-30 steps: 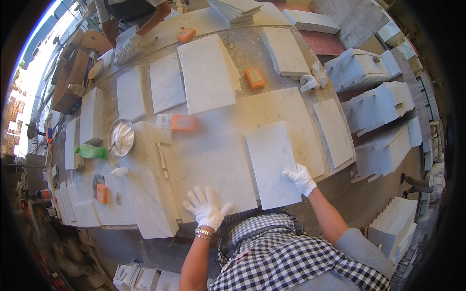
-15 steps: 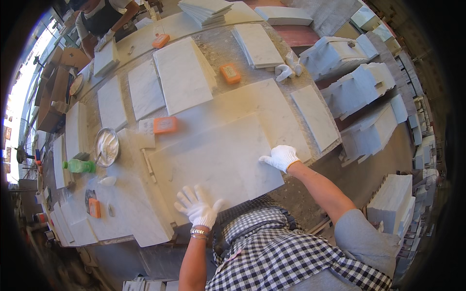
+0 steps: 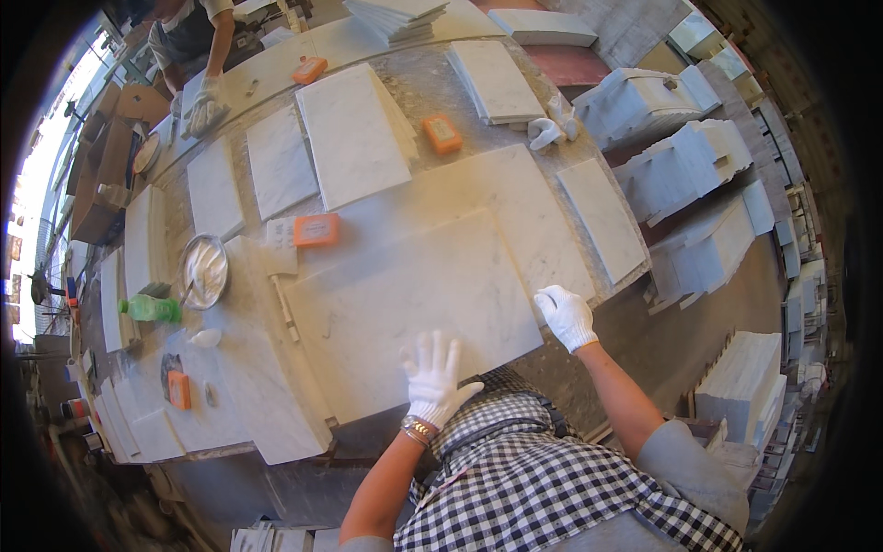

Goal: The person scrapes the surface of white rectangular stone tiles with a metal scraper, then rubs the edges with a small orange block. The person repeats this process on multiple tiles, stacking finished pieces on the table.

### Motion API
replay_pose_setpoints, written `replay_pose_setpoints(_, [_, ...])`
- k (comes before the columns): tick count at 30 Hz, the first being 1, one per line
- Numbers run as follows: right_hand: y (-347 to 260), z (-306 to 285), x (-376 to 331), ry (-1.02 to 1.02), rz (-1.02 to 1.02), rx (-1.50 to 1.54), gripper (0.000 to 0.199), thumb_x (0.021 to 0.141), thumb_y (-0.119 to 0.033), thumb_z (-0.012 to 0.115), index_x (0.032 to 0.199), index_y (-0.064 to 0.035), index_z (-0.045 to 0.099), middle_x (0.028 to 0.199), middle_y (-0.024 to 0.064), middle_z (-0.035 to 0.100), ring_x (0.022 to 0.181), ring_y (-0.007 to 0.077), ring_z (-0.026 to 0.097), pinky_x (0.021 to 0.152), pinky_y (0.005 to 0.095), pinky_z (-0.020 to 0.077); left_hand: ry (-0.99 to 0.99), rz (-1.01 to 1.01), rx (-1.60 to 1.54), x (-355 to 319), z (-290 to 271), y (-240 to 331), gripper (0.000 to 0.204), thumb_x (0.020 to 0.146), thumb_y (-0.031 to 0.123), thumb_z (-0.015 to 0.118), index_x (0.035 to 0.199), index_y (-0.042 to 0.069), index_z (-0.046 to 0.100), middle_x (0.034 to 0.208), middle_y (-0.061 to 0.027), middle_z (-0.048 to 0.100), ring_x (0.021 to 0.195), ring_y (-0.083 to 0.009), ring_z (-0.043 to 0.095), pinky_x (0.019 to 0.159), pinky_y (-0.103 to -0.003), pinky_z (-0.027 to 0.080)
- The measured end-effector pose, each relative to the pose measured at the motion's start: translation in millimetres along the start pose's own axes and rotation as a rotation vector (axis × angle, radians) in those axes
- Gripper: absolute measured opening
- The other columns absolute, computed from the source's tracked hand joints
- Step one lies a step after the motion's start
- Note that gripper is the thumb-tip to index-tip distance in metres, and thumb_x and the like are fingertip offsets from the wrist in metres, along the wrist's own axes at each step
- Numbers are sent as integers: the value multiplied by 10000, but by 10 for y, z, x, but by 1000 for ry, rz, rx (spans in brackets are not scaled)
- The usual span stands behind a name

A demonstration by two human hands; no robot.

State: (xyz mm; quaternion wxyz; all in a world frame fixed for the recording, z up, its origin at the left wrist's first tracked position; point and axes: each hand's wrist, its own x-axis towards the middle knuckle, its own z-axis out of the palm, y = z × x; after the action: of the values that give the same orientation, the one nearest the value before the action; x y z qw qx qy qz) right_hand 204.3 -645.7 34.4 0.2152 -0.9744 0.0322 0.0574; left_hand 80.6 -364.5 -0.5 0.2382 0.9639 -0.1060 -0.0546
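Noted large marble slab flat on workbench, long axis running eight to two o'clock; left hand splayed flat on near edge, right hand curled over right corner, nearer.

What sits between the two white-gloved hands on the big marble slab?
Head view: only bare marble slab lies between the left hand and the right hand, nothing on it.

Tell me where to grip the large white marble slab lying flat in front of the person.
Probably by its two short ends, coming from the near side. The large white marble slab lies flat on the bench, wide and thin, with its near edge at the bench edge. The right hand already sits at the right corner; the left hand lies spread flat near the front edge.
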Motion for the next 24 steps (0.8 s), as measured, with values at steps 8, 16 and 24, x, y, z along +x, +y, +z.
replay_pose_setpoints(8, [-96, 274, -159, -78, 12, -50, 390, 931, -419, 672, 1117, -80, 718, 1070, 160, 737, 985, 357, 703, 848, 460, 547, 37, 197, 111, 238, 486, 110, 882, 777, 571, 791, 1467, 99, 512, 1582, -182, 430, 1503, -375, 338, 1194, -695, 190])
replay_pose_setpoints(16, [-173, 183, -73, -144, 27, -41, 421, 891, -430, 722, 1101, -65, 720, 999, 134, 733, 910, 326, 703, 810, 441, 548, 44, 190, 89, 229, 484, 102, 828, 822, 543, 768, 1470, 97, 508, 1582, -173, 436, 1492, -373, 352, 1213, -628, 231])
replay_pose_setpoints(24, [-210, 148, -33, -151, 3, -47, 414, 880, -380, 764, 1106, -35, 724, 947, 152, 733, 867, 319, 705, 793, 428, 550, 93, 228, 79, 230, 481, 113, 814, 815, 500, 779, 1457, 77, 512, 1544, -182, 472, 1474, -362, 378, 1209, -601, 264])
